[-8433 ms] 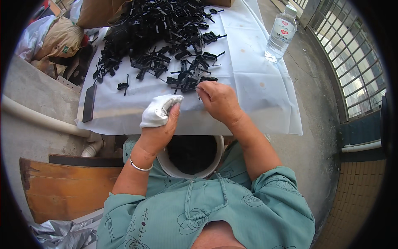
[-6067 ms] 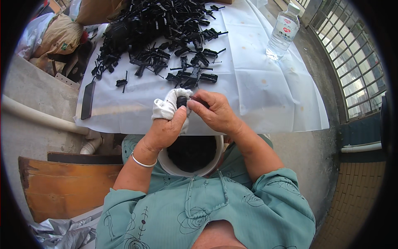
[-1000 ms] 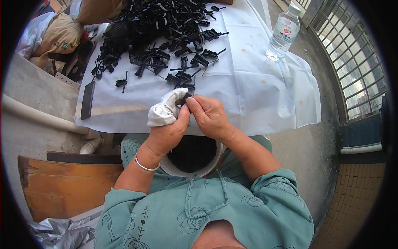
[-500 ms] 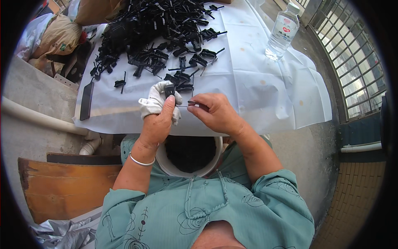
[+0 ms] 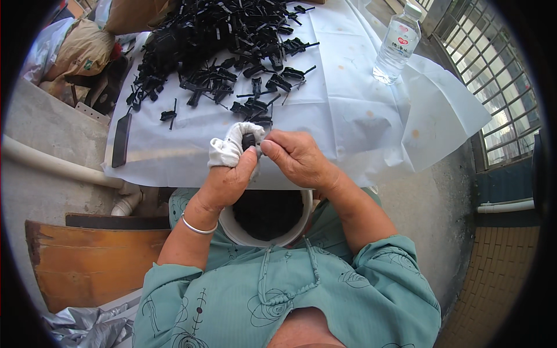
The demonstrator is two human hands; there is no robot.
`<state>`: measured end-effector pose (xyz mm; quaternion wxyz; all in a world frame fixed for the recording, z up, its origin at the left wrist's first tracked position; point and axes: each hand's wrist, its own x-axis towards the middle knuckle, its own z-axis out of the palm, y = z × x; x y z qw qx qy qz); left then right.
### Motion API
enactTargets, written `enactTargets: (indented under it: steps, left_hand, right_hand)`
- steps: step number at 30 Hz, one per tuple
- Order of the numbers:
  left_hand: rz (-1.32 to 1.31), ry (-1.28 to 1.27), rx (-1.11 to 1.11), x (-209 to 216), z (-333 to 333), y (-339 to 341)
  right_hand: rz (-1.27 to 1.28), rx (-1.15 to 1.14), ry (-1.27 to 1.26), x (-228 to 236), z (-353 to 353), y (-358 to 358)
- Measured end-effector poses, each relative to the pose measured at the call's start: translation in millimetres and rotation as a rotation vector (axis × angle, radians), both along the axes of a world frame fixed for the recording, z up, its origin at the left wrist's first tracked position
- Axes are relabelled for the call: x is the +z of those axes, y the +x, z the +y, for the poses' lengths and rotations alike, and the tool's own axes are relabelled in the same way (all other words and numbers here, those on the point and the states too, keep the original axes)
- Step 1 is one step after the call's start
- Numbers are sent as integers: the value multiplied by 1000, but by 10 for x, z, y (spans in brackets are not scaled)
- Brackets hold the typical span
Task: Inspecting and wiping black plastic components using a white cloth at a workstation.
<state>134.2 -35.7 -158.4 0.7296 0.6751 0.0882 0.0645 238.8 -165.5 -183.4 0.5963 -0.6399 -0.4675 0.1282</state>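
Note:
My left hand [image 5: 229,178], its fingers covered by a white cloth glove [image 5: 223,152] and its thumb bare, is closed on a small black plastic part [image 5: 248,141]. Close against that part, my right hand [image 5: 299,158] is pinched shut, and whatever lies between its thumb and fingers is hidden. Both hands are over the near edge of a table covered with a white sheet [image 5: 371,127]. Just beyond them lie loose black plastic parts [image 5: 250,108] with thin arms, and a large heap of similar parts [image 5: 197,35] rises behind.
Below the table edge, a white bucket [image 5: 231,229] with dark contents stands between my knees. A clear water bottle [image 5: 397,49] is at the far right. A flat black strip [image 5: 120,141] lies at the table's left edge. Bags [image 5: 84,49] sit left, near a pipe [image 5: 64,165].
My right hand has moved in against the part, and the slim dark piece seen in its fingers is now hidden. My left hand has shifted slightly right. The sheet's right corner has lifted outward.

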Motion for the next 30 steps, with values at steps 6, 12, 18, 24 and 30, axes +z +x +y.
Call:
enactTargets:
  steps: [6, 12, 18, 24, 30]
  left_hand:
    - [-82, 542, 124, -80, -78, -4]
    - [104, 497, 18, 63, 11, -134]
    - [-64, 848, 49, -43, 190, -139]
    - [74, 524, 248, -10, 81, -25]
    - [4, 733, 276, -133, 110, 63]
  right_hand:
    - [-13, -22, -64, -25, 86, -94]
    - [-4, -4, -139, 27, -8, 18]
    - [-543, -472, -259, -118, 153, 254]
    - [-767, -322, -420, -199, 142, 201]
    - [-876, -305, -246, -83, 73, -26]
